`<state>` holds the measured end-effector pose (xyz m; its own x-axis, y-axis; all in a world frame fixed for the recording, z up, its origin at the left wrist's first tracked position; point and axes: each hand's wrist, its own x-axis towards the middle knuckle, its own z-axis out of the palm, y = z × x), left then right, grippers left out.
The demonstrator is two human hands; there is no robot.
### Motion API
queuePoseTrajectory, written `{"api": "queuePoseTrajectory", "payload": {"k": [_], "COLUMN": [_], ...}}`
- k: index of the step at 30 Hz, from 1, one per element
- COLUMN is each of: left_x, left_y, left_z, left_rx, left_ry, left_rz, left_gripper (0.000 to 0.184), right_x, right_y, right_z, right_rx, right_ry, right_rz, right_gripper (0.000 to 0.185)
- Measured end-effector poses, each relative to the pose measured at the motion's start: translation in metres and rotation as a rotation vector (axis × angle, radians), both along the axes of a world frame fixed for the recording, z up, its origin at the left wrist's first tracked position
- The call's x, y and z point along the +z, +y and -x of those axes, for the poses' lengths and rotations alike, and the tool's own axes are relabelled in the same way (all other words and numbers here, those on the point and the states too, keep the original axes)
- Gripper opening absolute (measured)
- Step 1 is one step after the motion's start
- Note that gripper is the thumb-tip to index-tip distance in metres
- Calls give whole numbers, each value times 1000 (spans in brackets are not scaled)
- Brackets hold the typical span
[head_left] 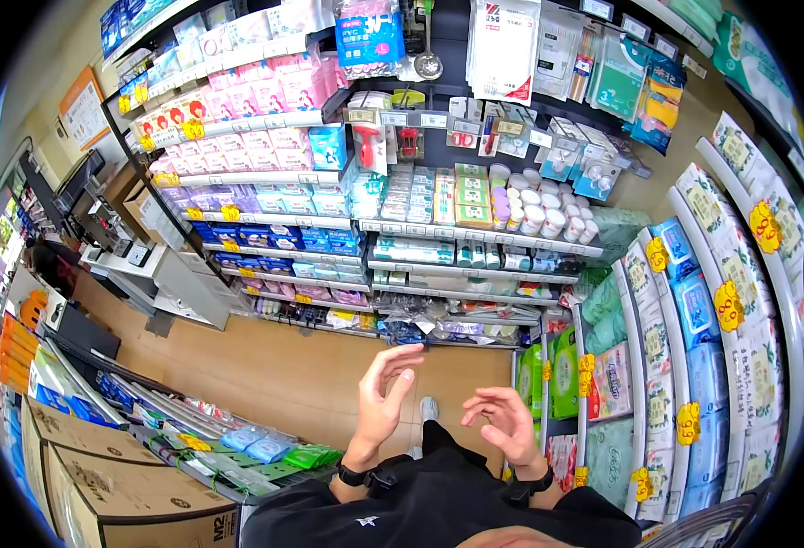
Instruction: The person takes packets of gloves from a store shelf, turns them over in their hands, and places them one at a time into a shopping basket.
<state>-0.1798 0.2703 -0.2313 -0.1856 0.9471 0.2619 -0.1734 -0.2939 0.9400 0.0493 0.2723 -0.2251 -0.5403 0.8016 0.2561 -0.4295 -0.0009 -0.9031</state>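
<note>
From my end I am seeing the left hand [385, 402] hovering with its fingers loosely curved and thumb spread wide, while the right hand [504, 424] is hovering well apart from it, fingers half bent and thumb standing off. Just to the right of the right hand, the green packs [563, 373] are standing on the side rack [637, 347], and left of the left hand a flat green pack [312, 456] is lying beside light-blue packs [269, 447]. Ahead of both hands, white-lidded tubs [532, 217] are sitting on the front rack [393, 226].
</note>
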Motion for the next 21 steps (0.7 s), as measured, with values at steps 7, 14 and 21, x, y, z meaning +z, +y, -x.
{"api": "queuePoseTrajectory", "payload": {"k": [7,14,21], "left_x": [26,26,8], "left_y": [70,131,163], "left_z": [6,11,29], "left_rx": [55,119,182], "left_ry": [23,33,-4], "left_rz": [-24,-33,-5], "left_gripper": [45,48,52], "right_x": [1,9,12], "right_y": [95,167,227], "right_z": [4,9,30], "right_rx": [63,72,134], "right_ry": [34,21,-34], "right_rz": [-83,-31,-33], "right_gripper": [48,47,45]}}
